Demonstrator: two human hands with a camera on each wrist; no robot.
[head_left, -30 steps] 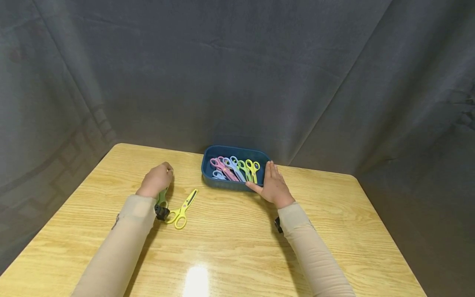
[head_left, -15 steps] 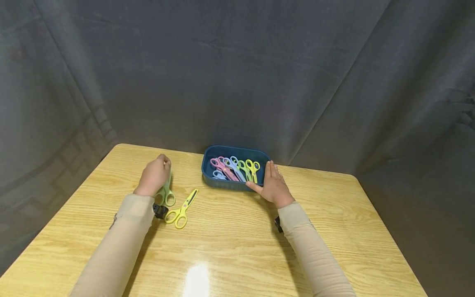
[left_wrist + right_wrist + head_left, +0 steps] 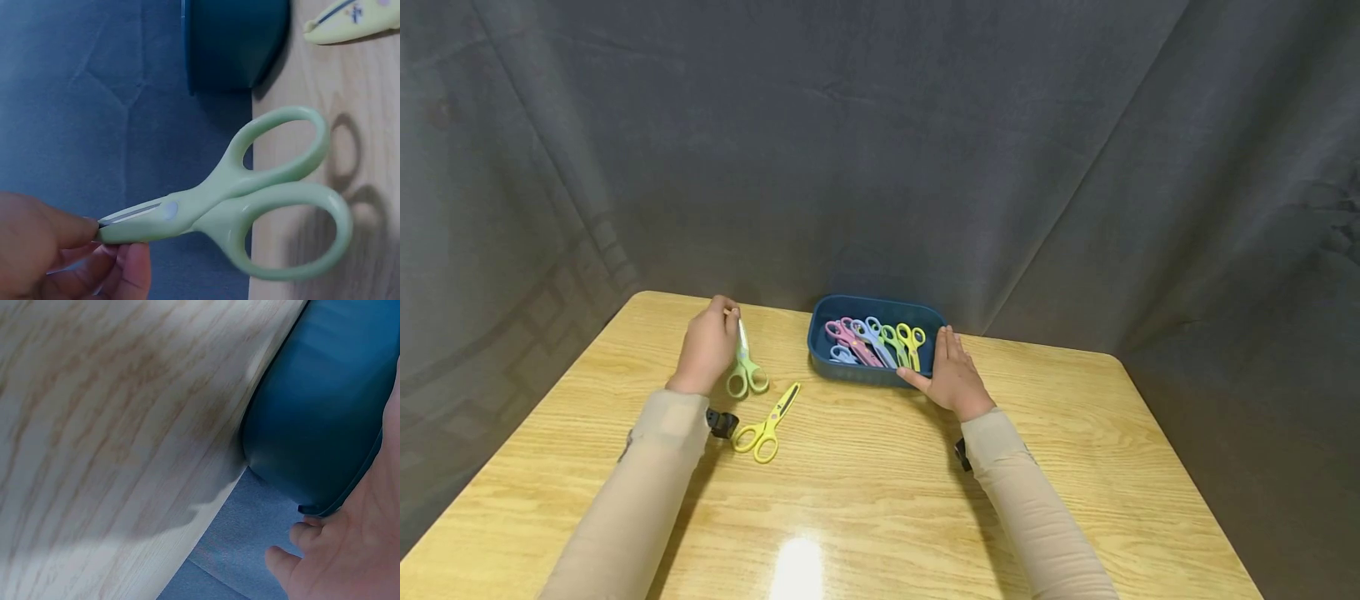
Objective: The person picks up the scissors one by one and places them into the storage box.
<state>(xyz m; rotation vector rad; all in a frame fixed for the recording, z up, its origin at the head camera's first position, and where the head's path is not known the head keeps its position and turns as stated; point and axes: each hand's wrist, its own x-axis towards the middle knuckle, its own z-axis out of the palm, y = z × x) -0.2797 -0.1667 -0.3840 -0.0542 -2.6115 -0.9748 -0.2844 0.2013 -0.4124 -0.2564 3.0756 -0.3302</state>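
Observation:
My left hand [image 3: 706,346] pinches light green scissors [image 3: 206,209] by the blade tip, between thumb and fingers. Their handle loops point away from the hand, above the table, and cast a shadow on the wood. Yellow scissors [image 3: 767,423] lie on the table just right of the left wrist. At the right end of a dark blue bin [image 3: 857,374], my right hand [image 3: 953,377] rests with straight fingers along the rim and the thumb at the front corner. Inside the bin lie pink scissors [image 3: 854,340], blue scissors [image 3: 874,337], green scissors [image 3: 895,342] and yellow scissors [image 3: 912,343].
The wooden table [image 3: 865,500] reaches back to a dark grey curtain [image 3: 880,150] that hangs behind and at both sides. The bin stands near the table's back edge. Small black wrist cameras sit under both sleeves.
My left hand has moved away from me toward the back edge, drawing the green scissors along, and their handles now show fully. The right hand and bin have stayed in place.

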